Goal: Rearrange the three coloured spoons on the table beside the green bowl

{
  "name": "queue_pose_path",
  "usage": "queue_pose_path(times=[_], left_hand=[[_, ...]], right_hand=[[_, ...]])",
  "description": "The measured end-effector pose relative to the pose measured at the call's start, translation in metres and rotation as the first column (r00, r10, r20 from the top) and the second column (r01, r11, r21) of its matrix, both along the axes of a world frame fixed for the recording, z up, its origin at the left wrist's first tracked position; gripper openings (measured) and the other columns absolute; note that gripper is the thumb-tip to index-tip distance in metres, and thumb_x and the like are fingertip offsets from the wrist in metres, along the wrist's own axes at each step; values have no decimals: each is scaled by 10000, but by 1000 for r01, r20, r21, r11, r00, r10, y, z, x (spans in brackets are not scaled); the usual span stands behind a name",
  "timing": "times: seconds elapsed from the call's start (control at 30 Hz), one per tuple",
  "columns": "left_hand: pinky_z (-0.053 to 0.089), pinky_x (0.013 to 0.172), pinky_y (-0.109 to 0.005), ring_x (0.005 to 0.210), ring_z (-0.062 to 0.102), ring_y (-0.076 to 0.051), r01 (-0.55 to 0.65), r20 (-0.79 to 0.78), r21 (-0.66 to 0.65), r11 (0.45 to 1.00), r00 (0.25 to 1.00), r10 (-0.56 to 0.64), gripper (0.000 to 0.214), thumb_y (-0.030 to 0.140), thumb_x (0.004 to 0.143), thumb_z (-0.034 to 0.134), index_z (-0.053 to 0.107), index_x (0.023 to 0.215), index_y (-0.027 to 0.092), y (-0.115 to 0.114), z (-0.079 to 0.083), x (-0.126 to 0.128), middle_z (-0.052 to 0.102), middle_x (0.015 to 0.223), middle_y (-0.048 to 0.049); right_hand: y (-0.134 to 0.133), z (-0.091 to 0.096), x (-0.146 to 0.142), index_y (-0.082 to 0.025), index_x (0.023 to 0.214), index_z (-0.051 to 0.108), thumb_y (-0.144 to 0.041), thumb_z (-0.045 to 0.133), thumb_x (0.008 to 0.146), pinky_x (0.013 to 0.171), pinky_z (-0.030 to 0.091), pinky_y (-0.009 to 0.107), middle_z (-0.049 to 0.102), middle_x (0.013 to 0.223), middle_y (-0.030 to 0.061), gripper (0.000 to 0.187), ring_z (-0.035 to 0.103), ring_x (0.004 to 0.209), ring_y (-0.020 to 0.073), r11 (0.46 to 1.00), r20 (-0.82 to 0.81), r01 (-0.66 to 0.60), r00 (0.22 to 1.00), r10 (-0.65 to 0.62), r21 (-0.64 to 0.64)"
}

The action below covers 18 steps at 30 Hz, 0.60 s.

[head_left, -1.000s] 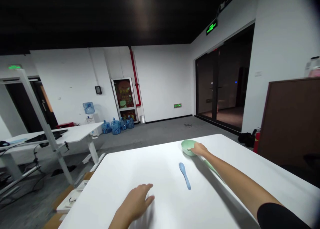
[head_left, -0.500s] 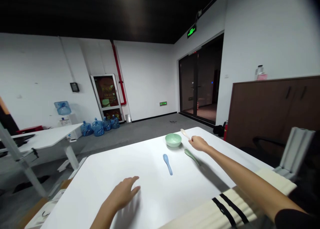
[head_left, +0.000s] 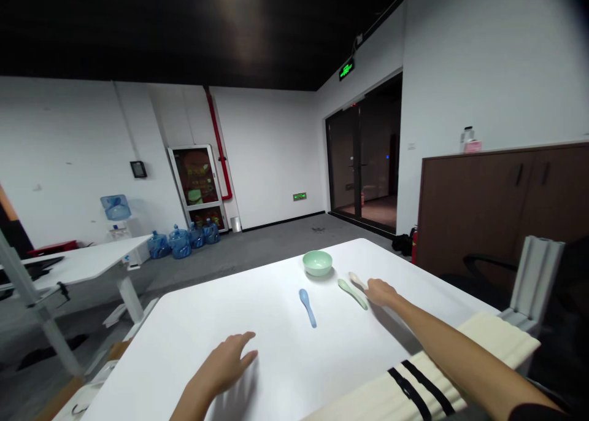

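Observation:
My right hand point(head_left: 381, 292) is closed around the handle of a pale cream spoon point(head_left: 356, 280), whose bowl end points away to the upper left. The spoon is low, at or just above the table; I cannot tell whether it touches. Just left of it lies a green spoon point(head_left: 352, 293) on the white table point(head_left: 276, 372). A blue spoon point(head_left: 307, 308) rests farther left. Behind the spoons stands a light green bowl point(head_left: 317, 264). Over the table's near left part, my left hand point(head_left: 230, 359) has thumb and fingers apart and holds nothing.
A cream folded cloth-like piece with black straps point(head_left: 414, 384) lies along the near right edge. A metal profile post point(head_left: 536, 280) rises at the right. Another white desk point(head_left: 92, 262) stands left, with water bottles point(head_left: 180, 243) beyond it.
My right hand has brought the cream spoon nearer and lower, from beside the bowl to beside the green spoon. My left hand stays open in nearly the same place. The view has tilted slightly.

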<state>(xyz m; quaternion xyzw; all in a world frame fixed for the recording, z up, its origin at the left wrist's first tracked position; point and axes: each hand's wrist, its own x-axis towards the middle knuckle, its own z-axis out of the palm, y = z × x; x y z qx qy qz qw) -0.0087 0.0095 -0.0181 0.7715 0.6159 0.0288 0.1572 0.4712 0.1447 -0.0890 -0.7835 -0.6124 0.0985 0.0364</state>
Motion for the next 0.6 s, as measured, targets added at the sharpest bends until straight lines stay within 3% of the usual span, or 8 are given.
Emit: queue_pose_path(times=[0.27, 0.6], left_hand=[[382, 1051, -422, 1265, 500, -283, 5, -9, -5, 1000, 1000, -5, 611, 574, 869, 397, 473, 1386, 257, -1, 1, 0, 546, 1386, -87], [391, 1035, -422, 1255, 507, -284, 3, -10, -7, 1000, 1000, -3, 611, 580, 868, 397, 469, 1387, 266, 0, 0, 0, 550, 1380, -87]], right_hand=[[1, -8, 0, -102, 1076, 663, -192, 495, 809, 722, 468, 345, 654, 1116, 194, 328, 653, 976, 292, 1000, 31, -10, 999, 11, -14], [-2, -2, -4, -115, 1070, 670, -224, 512, 816, 758, 468, 362, 654, 1113, 188, 318, 648, 988, 297, 999, 104, -46, 994, 46, -5]])
